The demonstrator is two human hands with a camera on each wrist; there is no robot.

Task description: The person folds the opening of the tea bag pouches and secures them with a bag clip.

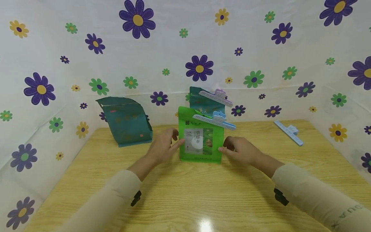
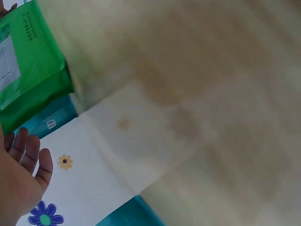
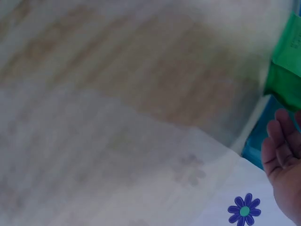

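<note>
A bright green tea bag (image 1: 217, 137) stands upright on the table, its top closed by a blue sealing clip (image 1: 213, 121). My left hand (image 1: 162, 146) is at its left side, thumb touching the front edge. At the right side my right hand (image 1: 244, 149) has its thumb against the edge. In the left wrist view, loosely bent fingers (image 2: 32, 153) lie beside the bag, apart from its side. Loose fingers (image 3: 282, 141) also show in the right wrist view. Just behind stands a teal bag (image 1: 197, 101) with a purple sealing clip (image 1: 215, 97), partly hidden.
Another teal bag (image 1: 127, 124) stands at the left with its top unclipped. A loose blue clip (image 1: 288, 132) lies at the right on the wooden table (image 1: 185, 193). White flowered cloth (image 1: 162, 58) hangs around the back and sides.
</note>
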